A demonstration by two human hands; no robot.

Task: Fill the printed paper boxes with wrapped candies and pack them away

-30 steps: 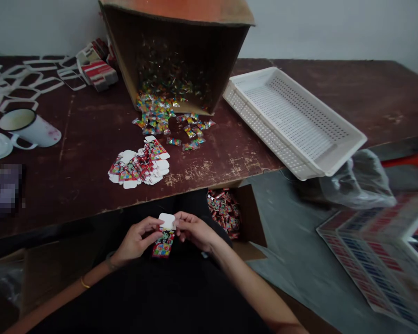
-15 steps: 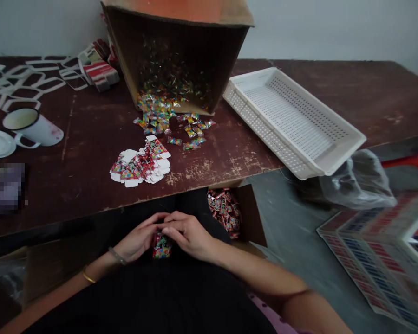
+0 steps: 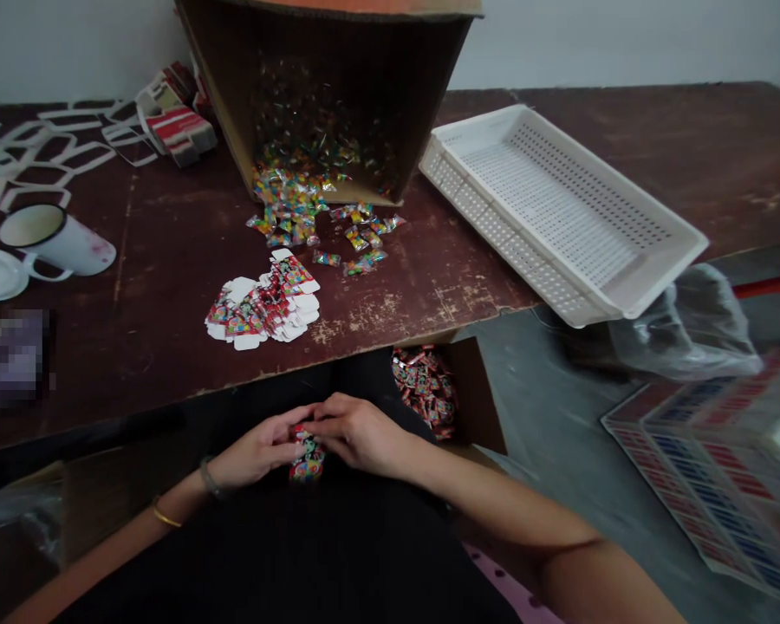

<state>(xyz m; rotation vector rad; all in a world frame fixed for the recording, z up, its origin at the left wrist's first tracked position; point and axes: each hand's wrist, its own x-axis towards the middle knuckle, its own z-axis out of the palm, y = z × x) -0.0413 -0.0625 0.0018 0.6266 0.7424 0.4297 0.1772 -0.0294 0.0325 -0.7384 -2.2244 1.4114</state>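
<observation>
Over my lap, a small printed candy box [image 3: 307,468] with red, green and black patterns is held between my two hands. My left hand [image 3: 266,446] grips its left side, thumb across the front. The fingers of my right hand [image 3: 357,433] pinch its upper right part; the fingertips partly cover the box top. On the table in front lies a fanned pile of flat candy boxes [image 3: 260,308] with white flaps. Behind it, wrapped candies [image 3: 292,208] spill out of a large cardboard box [image 3: 230,121] lying on its side.
A white perforated basket [image 3: 513,234] overhangs the table's [image 3: 169,338] right front edge. An enamel mug [image 3: 71,243] and a white lid [image 3: 0,275] stand at left. Below the edge, an open carton [image 3: 477,390] holds many filled small boxes [image 3: 425,386]. A plastic bag [image 3: 708,329] hangs at right.
My left thumb has come across the front of the candy box, and more of the box's top shows between my fingers. The view has shifted slightly.
</observation>
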